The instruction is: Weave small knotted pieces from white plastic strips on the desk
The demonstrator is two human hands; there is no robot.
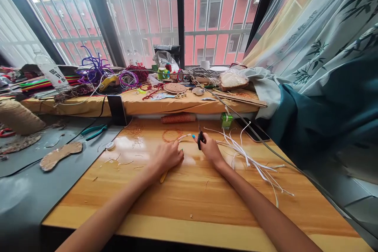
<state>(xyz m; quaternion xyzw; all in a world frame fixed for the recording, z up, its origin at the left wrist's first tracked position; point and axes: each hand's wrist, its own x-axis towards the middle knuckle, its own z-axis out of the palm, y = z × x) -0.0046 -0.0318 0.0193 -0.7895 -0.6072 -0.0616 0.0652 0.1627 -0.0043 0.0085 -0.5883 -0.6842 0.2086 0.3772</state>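
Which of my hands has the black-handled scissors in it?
Your right hand, gripping the scissors; the left hand instead pinches a white strand.

A white cord (184, 136) sits in the left hand's grip (171, 154) and black-handled scissors (200, 142) in the right hand's grip (210, 149), above a wooden bench (177, 201) where loose white cords (243, 153) lie beside the right arm (251, 193).

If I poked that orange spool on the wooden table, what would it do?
The orange spool would probably roll, since it is round and lies on its side. Pushed backward, it might stop soon, because the cloth-covered ledge is close behind. Its windings look textured, so it may not be slippery.
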